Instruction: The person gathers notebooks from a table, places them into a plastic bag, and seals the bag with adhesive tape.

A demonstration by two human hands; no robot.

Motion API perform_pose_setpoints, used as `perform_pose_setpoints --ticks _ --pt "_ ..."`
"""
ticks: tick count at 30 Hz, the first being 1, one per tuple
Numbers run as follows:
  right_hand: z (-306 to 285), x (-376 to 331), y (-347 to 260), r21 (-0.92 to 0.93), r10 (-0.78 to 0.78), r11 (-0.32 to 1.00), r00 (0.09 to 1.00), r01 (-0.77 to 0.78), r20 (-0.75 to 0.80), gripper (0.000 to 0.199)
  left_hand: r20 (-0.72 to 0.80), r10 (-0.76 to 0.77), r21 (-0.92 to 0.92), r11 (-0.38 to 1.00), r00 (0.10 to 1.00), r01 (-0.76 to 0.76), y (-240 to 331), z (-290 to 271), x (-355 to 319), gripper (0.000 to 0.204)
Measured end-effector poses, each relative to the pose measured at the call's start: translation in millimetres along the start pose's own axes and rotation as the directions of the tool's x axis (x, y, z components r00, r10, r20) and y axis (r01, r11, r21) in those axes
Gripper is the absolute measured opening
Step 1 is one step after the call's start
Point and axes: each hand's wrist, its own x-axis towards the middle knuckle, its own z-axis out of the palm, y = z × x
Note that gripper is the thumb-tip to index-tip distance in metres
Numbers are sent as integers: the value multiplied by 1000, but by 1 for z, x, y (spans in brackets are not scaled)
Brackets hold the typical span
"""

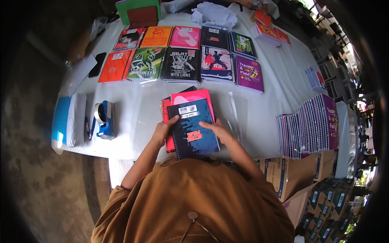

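Observation:
At the table's near edge I hold a small, uneven pile of spiral notebooks between both hands. Its top one is a dark blue and black notebook (194, 125) with white stickers on its cover. A pink notebook (190, 96) shows behind it, and a red notebook (165, 108) sticks out on the left. My left hand (164, 128) grips the left side, thumb on the top cover. On the right side my right hand (218, 128) does the same, its thumb pressing on the blue cover. The other fingers are mostly hidden under the pile.
Beyond my hands lie two rows of colourful notebooks (181, 65). A blue tape dispenser (105, 121), pens and a phone (97, 65) are at left. Notebook stacks (310, 125) stand at right, above cardboard boxes (291, 174). A person's arm shows at the far edge.

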Motion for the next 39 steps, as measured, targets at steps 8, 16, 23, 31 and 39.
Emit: perform_pose_setpoints --ticks 8,16,23,31,39 --pt "4 -61 21 -325 -731 633 680 703 47 83 143 630 -153 776 763 -612 -31 -29 -49 109" --pt "2 -43 40 -161 -866 500 494 851 -79 79 232 677 -225 736 698 -639 -13 6 -42 108" --pt "10 -35 31 338 -764 496 587 800 -268 119 61 770 -272 626 636 -731 11 13 -24 145" --pt "0 -30 26 4 -814 567 561 824 -152 130 199 730 -184 683 654 -707 20 15 -16 127" --pt "15 -37 28 -318 -891 450 394 835 -226 129 47 767 -239 630 639 -739 -8 32 -35 117"
